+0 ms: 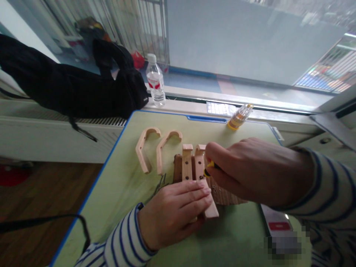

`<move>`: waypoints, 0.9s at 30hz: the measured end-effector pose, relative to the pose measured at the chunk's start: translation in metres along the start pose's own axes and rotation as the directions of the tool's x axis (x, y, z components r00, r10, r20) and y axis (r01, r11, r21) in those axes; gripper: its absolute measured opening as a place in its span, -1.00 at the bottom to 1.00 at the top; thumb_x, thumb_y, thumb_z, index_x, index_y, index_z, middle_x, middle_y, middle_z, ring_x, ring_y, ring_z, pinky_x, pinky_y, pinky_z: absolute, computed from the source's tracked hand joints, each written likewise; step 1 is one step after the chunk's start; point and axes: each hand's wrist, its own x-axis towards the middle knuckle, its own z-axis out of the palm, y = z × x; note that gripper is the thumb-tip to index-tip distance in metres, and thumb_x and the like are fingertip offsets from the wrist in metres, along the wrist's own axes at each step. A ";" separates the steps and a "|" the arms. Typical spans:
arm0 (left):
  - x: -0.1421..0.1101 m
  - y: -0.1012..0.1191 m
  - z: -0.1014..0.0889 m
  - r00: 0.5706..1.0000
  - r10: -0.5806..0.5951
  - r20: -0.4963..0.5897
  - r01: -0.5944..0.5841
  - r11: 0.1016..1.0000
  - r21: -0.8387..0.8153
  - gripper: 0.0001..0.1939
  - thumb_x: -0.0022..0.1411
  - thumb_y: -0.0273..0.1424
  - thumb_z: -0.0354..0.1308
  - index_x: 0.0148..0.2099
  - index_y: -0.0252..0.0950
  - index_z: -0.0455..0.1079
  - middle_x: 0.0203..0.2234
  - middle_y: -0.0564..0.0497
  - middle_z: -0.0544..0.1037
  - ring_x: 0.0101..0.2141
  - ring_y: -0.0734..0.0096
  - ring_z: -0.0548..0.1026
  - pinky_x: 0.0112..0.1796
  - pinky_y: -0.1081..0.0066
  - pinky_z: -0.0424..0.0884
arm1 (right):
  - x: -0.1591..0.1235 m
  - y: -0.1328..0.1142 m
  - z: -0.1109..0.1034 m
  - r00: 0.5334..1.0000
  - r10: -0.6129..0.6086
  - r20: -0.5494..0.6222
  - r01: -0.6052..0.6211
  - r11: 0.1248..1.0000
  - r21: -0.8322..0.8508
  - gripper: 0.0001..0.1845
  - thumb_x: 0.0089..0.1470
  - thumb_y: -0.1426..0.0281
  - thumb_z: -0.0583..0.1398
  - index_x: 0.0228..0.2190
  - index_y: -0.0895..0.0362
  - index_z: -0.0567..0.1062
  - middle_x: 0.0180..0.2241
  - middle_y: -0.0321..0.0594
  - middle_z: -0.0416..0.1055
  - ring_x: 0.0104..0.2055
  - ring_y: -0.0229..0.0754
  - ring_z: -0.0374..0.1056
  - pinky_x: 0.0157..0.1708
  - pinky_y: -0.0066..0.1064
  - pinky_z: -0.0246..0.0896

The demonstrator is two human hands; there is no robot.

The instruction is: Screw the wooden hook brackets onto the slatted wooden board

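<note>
My left hand (175, 211) lies across two pale wooden hooks, its fingers closed over the right-hand wooden hook (211, 209). The other hook (187, 163) runs beside it, partly covered by my fingers. Both rest on a brown ribbed wooden board (228, 194) with small holes. In my right hand (244, 170), closed, is a yellow-and-black screwdriver (207, 172), mostly hidden by the fingers. It is held near the dark hole in the right-hand hook; whether its tip touches a screw I cannot tell.
Two loose wooden hooks (141, 152) lie at the table's left, with several dark screws (161, 183) near the board. A bottle with a yellow cap (239, 116) stands at the back. A phone (278, 222) lies front right. A water bottle (155, 81) and black bag (91, 87) occupy the sill.
</note>
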 end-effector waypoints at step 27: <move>0.006 0.001 -0.002 1.000 0.013 -0.021 -0.013 1.000 -0.002 -0.72 0.18 -0.23 0.16 -0.19 -0.36 0.43 -0.25 -0.07 0.60 -0.16 0.35 0.54 -0.03 0.33 0.45 | -0.008 -0.003 0.005 0.998 -0.019 -0.061 0.025 0.996 0.086 -0.91 0.10 0.37 0.00 -0.35 0.12 0.24 -0.54 -0.34 0.30 -0.59 -0.35 0.10 -0.59 -0.47 -0.20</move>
